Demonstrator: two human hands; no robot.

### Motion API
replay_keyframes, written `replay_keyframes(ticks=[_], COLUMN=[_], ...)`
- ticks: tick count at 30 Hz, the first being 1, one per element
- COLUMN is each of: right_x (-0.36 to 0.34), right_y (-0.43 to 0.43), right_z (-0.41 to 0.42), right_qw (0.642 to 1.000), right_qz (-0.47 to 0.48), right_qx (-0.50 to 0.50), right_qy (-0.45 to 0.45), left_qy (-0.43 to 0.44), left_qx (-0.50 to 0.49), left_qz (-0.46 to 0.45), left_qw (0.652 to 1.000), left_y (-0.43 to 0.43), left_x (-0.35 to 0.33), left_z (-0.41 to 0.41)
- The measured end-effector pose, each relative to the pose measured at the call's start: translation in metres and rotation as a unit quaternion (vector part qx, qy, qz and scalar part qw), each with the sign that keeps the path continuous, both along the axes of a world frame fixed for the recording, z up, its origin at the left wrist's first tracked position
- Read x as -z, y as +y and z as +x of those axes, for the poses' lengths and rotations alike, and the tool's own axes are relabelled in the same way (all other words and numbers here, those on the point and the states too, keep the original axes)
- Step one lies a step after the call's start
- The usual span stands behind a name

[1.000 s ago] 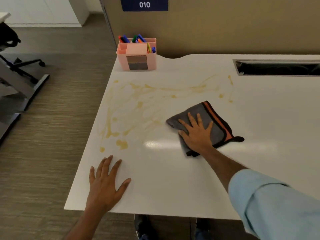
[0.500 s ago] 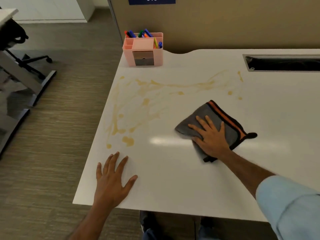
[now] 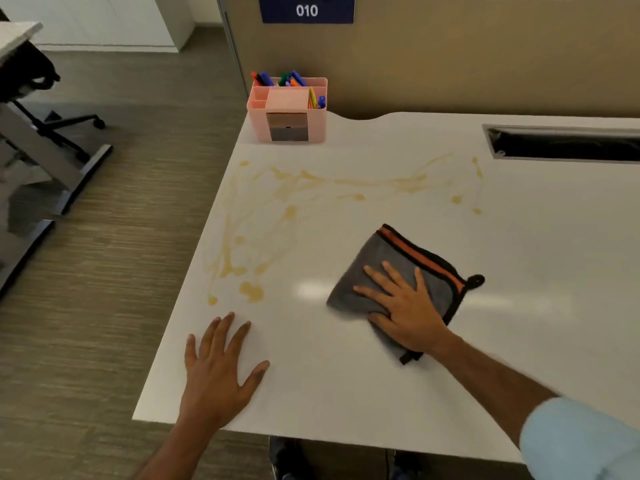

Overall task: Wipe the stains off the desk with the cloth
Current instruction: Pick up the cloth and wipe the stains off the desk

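Yellow-brown stains [image 3: 252, 292] streak the white desk [image 3: 526, 271] from its left edge across to a far band of stains [image 3: 349, 183]. A folded grey cloth [image 3: 391, 258] with an orange and black border lies right of the stains. My right hand [image 3: 405, 313] presses flat on its near half, fingers spread. My left hand [image 3: 218, 375] rests flat on the bare desk near the front left corner, holding nothing, just short of the nearest stain blob.
A pink organiser [image 3: 287, 112] full of pens stands at the far left corner. A dark cable slot [image 3: 568, 145] is cut into the far right of the desk. A tan partition [image 3: 450, 64] runs behind. A chair base [image 3: 52, 133] stands on the floor to the left.
My right hand has slid the cloth toward me and a little to the left. My left hand has stayed in place on the desk.
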State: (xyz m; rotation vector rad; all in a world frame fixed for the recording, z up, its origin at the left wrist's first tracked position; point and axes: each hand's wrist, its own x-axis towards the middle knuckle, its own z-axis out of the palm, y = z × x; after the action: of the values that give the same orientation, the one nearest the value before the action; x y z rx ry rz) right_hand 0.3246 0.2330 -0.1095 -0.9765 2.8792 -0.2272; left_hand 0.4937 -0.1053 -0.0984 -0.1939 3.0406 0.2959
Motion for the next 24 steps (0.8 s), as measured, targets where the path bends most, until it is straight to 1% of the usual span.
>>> replay_keyframes(ticks=[3,4,6,7,9,12,13,14,15,18,20,22,24], right_x=[-0.007,-0.008,-0.010,-0.011,-0.010,-0.006,-0.003,-0.001,-0.001,-0.005,-0.010,-0.012,-0.012], right_y=[0.034,0.032,0.011,0.001,-0.007,0.019,0.036,0.055,0.076,0.111,0.099,0.075,0.052], right_z=[-0.050,-0.068,-0.091,-0.096,-0.090,-0.053,-0.041,-0.034,-0.032,-0.059,-0.090,-0.108,-0.099], right_qw=[0.987,0.980,0.971,0.971,0.981,0.996,0.997,0.997,0.995,0.970,0.950,0.947,0.968], right_qz=[0.026,0.025,0.019,0.017,0.016,0.007,0.005,0.001,0.000,0.007,0.009,0.009,0.009], right_qx=[0.154,0.193,0.235,0.236,0.192,0.084,0.069,0.074,0.099,0.244,0.311,0.319,0.247], right_qy=[-0.024,-0.030,-0.040,-0.043,-0.037,-0.019,-0.014,-0.009,-0.007,-0.020,-0.029,-0.035,-0.033], left_qy=[0.005,0.010,0.019,0.021,0.031,0.042,0.043,0.043,0.039,0.032,0.028,0.026,0.018], left_qx=[0.004,0.012,0.033,0.046,0.075,0.112,0.121,0.131,0.143,0.162,0.157,0.154,0.150], left_qz=[0.003,0.006,0.009,0.012,0.020,0.037,0.042,0.043,0.044,0.026,0.023,0.021,0.018], left_qw=[1.000,1.000,0.999,0.999,0.996,0.992,0.991,0.990,0.988,0.986,0.987,0.988,0.988], left_y=[0.008,0.013,0.024,0.032,0.052,0.084,0.093,0.101,0.109,0.121,0.123,0.127,0.126], left_x=[0.001,0.000,-0.001,-0.002,-0.003,-0.005,-0.004,-0.004,-0.002,0.004,0.007,0.008,0.009], left_z=[-0.007,-0.011,-0.022,-0.029,-0.045,-0.075,-0.086,-0.095,-0.105,-0.123,-0.129,-0.133,-0.133])
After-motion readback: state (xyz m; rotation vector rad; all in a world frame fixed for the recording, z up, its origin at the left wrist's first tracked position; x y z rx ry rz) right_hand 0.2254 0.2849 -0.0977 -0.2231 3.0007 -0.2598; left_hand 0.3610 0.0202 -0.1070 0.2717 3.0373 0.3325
